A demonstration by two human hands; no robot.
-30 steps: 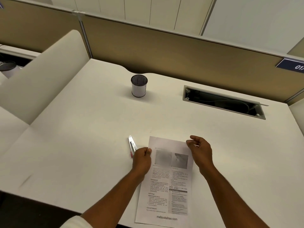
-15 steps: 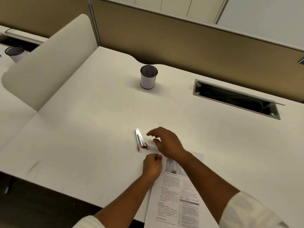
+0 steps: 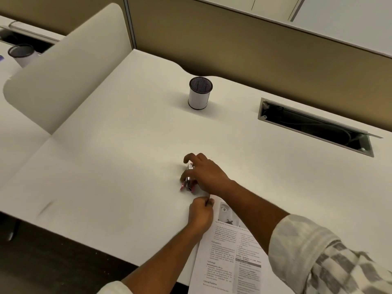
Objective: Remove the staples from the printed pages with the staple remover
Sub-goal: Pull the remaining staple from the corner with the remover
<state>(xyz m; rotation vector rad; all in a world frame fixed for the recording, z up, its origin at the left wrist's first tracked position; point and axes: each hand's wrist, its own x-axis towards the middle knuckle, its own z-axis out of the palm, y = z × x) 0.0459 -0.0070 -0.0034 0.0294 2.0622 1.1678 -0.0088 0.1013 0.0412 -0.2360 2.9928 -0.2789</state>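
Right hand (image 3: 204, 172) reaches across to centre frame, fingers curled round the staple remover (image 3: 188, 181) lying on the white desk (image 3: 118, 149); metal body and red handle tips poke out below the fingers. Left hand (image 3: 200, 213) just below it, thumb and fingers pinching the top left corner of the printed pages (image 3: 229, 251), which lie flat at lower centre, running off the bottom edge. Mesh pen cup (image 3: 199, 93) upper centre, well apart. Open cable tray (image 3: 316, 126) at right.
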